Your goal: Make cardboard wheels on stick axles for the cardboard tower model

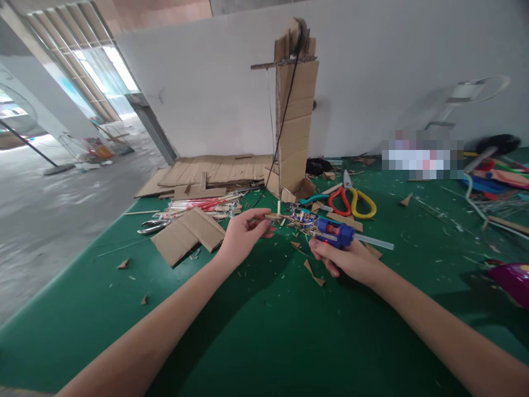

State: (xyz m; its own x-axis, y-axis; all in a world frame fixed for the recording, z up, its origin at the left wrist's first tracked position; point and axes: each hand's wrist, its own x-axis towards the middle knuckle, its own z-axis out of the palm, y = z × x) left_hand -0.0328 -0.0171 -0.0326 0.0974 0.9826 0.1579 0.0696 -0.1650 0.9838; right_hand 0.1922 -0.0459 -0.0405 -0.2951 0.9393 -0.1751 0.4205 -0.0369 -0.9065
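Note:
My right hand [345, 257] is wrapped round the handle of a blue hot glue gun [339, 234], whose clear glue stick [378, 241] pokes out at the back. Its nozzle end points left, and a clutter of small scraps there blurs the tip. My left hand [246, 230] pinches a small strip of cardboard [273, 216] between thumb and fingers, close to the nozzle side. Just behind the hands stands a tall cardboard tower [298, 124] with a black cord [285, 113] hanging down its front.
Scissors with red and yellow handles [362, 204] lie behind the glue gun. Cardboard pieces [176, 238] and wrapped sticks [194, 205] lie to the left. Small scraps dot the green table [264, 342]. A purple object [510, 280] sits at the right edge.

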